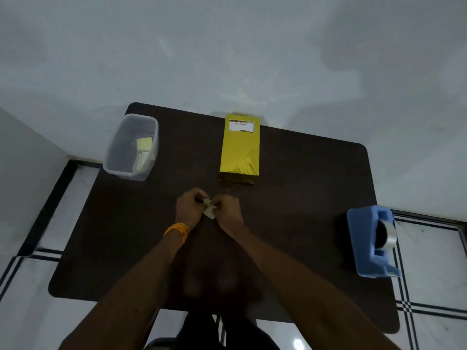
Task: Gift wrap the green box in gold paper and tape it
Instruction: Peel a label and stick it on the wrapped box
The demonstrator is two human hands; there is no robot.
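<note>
The box wrapped in gold paper [239, 150] lies on the dark table [303, 178], at the far middle, with a white label at its far end. No green shows on it. In front of it my left hand [188, 205] and my right hand [227, 210] meet over the table, fingers curled, and pinch a small pale scrap of paper [209, 210] between them. An orange band circles my left wrist. A blue tape dispenser [371, 242] with a clear tape roll stands at the table's right edge.
A clear plastic tub [131, 147] with a yellow piece inside sits at the table's far left corner. A white wall stands behind the table. Tiled floor with dark lines shows on both sides.
</note>
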